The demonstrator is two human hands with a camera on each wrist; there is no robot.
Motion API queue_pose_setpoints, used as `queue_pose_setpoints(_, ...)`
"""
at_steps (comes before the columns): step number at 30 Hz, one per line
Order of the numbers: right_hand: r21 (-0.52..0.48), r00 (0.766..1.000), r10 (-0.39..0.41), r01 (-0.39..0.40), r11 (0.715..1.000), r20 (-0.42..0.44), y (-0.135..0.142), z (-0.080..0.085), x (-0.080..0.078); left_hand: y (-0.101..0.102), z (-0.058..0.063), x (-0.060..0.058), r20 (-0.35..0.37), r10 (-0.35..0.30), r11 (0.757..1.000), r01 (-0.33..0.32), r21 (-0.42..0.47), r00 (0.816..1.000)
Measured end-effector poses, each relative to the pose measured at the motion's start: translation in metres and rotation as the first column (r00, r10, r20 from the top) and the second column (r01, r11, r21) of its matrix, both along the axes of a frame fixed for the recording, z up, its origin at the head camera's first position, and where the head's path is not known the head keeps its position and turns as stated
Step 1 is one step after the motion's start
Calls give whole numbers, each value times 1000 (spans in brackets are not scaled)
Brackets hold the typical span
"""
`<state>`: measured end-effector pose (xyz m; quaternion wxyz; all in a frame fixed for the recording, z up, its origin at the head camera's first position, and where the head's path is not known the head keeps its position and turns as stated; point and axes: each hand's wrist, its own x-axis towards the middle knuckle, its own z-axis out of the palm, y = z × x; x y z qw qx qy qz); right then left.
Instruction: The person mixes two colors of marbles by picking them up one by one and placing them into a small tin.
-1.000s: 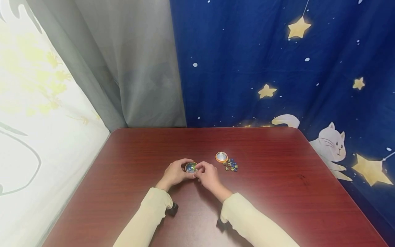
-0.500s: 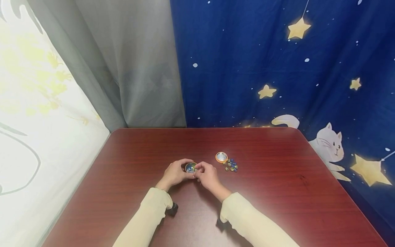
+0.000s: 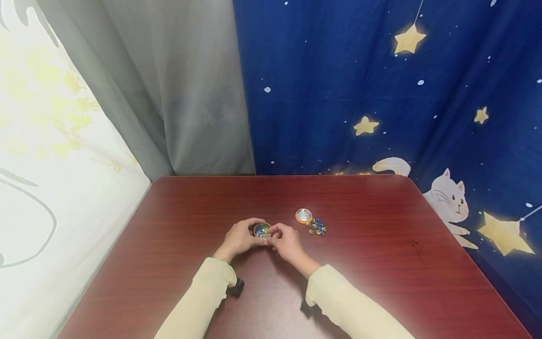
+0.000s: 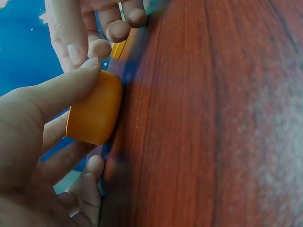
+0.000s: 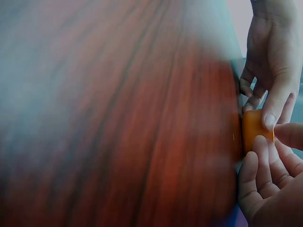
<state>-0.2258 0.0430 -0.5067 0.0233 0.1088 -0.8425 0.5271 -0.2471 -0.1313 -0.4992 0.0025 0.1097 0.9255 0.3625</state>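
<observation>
I have the left hand [image 3: 241, 237] curled round the cup [image 4: 97, 113], upright on the table [image 3: 368, 273]. The right hand's [image 3: 288, 241] fingers bunch at its rim; I can't tell whether they pinch anything. Right of it lie marbles [image 3: 314, 226] beside a lid [image 3: 303, 216].

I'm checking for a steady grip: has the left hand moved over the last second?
No, not visibly. In the head view, the left hand holding the container keeps the same place relative to the far edge of the table.
</observation>
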Motion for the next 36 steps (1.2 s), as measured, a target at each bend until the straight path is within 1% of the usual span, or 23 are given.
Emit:
queue_pose_setpoints(11,33,1000,21,-21,999,0,7,-1,4,1,-1,0,12,4,1000,-4,9,1000)
queue_pose_setpoints(15,98,999,31,-28,995,-31,13,1,6,1,-1,0,15,12,1000,-12,9,1000)
queue_pose_setpoints(21,219,996,63,-47,975,-65,21,4,7,1,-1,-1,10,13,1000,-13,-1,1000)
queue_pose_setpoints(24,241,996,67,-50,969,-66,21,5,4,-1,0,-6,14,12,1000,-12,-3,1000)
queue_pose_setpoints(36,292,993,96,-74,954,-62,26,4,8,-1,-1,-6,9,0,1000,0,6,1000)
